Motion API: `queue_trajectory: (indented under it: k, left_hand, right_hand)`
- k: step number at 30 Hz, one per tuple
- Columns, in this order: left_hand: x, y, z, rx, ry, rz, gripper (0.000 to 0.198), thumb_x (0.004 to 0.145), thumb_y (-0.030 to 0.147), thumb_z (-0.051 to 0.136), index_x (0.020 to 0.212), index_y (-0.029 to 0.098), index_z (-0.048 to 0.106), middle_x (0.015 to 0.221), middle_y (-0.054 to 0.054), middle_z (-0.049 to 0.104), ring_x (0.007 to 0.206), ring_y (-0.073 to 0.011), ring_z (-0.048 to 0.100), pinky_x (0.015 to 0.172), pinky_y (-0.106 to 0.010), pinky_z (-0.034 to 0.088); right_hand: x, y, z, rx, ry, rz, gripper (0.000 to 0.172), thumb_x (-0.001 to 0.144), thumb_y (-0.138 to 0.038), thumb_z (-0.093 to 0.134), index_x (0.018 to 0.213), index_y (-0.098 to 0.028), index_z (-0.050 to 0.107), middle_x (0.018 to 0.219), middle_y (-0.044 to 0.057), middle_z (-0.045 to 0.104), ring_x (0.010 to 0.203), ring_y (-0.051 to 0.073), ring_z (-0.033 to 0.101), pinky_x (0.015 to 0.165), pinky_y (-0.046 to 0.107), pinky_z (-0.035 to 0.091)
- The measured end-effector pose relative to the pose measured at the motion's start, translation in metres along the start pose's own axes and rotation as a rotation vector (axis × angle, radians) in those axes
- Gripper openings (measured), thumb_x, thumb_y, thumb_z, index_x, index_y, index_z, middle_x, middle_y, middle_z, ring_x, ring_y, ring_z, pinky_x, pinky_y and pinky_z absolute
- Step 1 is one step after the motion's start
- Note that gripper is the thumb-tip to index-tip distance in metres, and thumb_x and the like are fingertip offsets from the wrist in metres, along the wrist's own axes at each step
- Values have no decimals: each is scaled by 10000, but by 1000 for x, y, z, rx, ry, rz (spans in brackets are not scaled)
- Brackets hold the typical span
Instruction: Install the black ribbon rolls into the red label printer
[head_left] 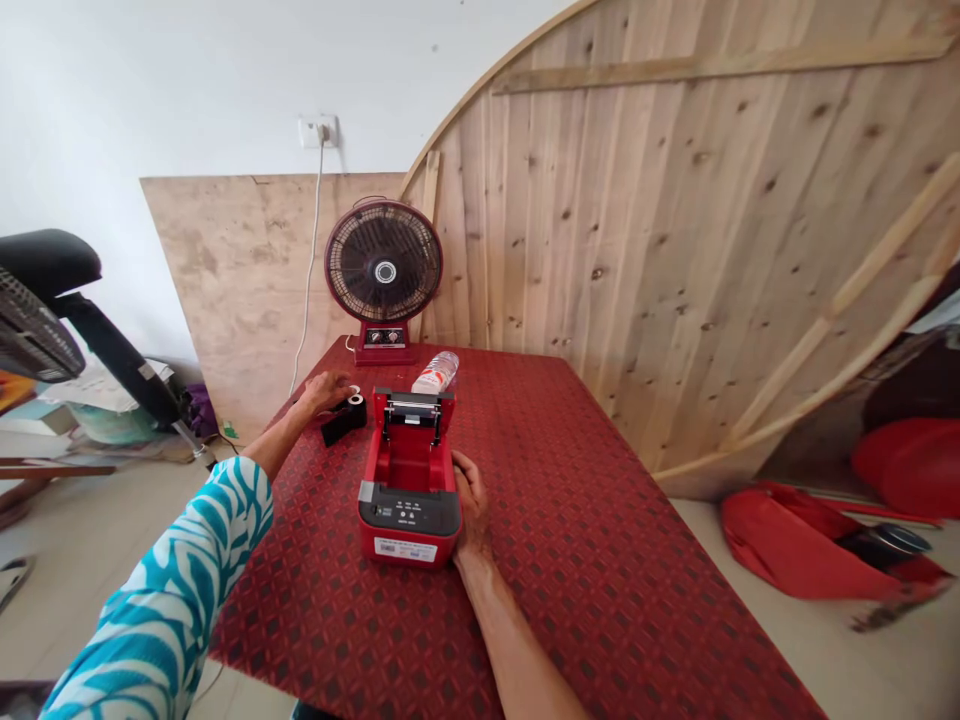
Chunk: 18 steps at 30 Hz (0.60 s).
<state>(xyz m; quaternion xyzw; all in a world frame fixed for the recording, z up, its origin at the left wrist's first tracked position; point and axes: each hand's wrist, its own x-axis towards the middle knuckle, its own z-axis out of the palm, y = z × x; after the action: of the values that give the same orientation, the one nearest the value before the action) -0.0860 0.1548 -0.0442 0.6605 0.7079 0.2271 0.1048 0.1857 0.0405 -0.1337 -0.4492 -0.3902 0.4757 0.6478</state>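
A red and black label printer (409,530) stands on the table with its lid raised, so its hollow red inside shows. My right hand (472,500) is wrapped against the printer's right side, fingers curled along it. Left of the raised lid, a black ribbon roll (358,413) with a white core rests at the table's left side, a loose black strip trailing toward me. My left hand (326,391) reaches out to this roll, its bent fingers at the roll's upper edge; the far fingertips are partly hidden.
Behind the printer a clear plastic bottle (436,373) lies on its side. A dark red fan (384,270) stands at the back of the red patterned table (570,520). Wooden boards (600,220) lean on the wall. A white cord (311,250) hangs from the socket.
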Motion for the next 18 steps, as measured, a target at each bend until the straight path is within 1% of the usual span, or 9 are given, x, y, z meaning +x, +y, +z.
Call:
queue_trajectory:
  k: [3,6,7,9,11,13,15,17,18]
  left_hand:
    - [-1,0,-1,33,-39,44,267,821,374,572,985,235,731,956,-39,745,928,-219,660,764,-268,473]
    - [-3,1,-1,59,-42,70,285,845,384,535,986,237,735,913,-41,746,911,-230,664,775,-291,477]
    - [-4,2,-1,66,-30,78,305,853,389,521,1014,232,728,942,-49,743,932,-238,660,792,-303,476]
    - [-8,4,-3,80,5,107,359,868,386,487,1109,216,694,1069,-75,718,1019,-253,633,858,-335,463]
    - [-15,7,-5,94,31,159,394,852,338,493,1193,215,648,1205,-84,663,1122,-261,577,961,-375,411]
    - [-22,10,-7,126,19,267,436,788,239,529,1212,237,634,1279,-64,621,1179,-263,524,1042,-414,332]
    - [-29,14,-7,220,-21,436,486,719,145,528,1176,256,648,1274,-45,620,1191,-265,494,1066,-439,281]
    - [-33,20,-4,359,-54,585,444,703,126,520,1105,236,672,1212,-64,647,1177,-277,482,1049,-451,274]
    - [-34,23,-2,418,-62,628,382,716,141,522,1052,219,685,1159,-83,662,1160,-287,484,1035,-455,279]
  right_hand:
    - [0,0,0,1,6,-1,384,738,-442,583,1019,-205,694,978,51,736,955,230,645,809,346,492]
    - [0,0,-1,-9,3,0,392,739,-455,580,1018,-203,690,984,53,736,950,228,647,795,340,493]
    - [0,0,-1,-12,1,1,396,741,-459,577,1023,-203,687,985,53,736,947,226,648,791,337,493]
    - [0,1,-1,-12,0,5,404,743,-463,576,1033,-203,684,978,53,736,937,223,650,783,335,493]
    - [1,2,-1,-10,-2,6,407,742,-464,578,1033,-199,683,962,54,737,924,223,650,774,333,493]
    - [1,3,-1,-11,-4,3,406,740,-464,579,1030,-199,684,950,52,737,915,223,650,769,334,493]
    - [2,3,-1,-13,4,-3,406,736,-463,578,1029,-203,686,944,49,737,910,223,648,773,340,494]
    - [2,3,0,-14,13,-8,403,732,-462,579,1023,-206,690,934,47,737,907,225,648,782,347,495]
    - [1,2,0,-14,14,-9,401,731,-461,579,1020,-207,692,926,47,738,907,227,648,783,350,497]
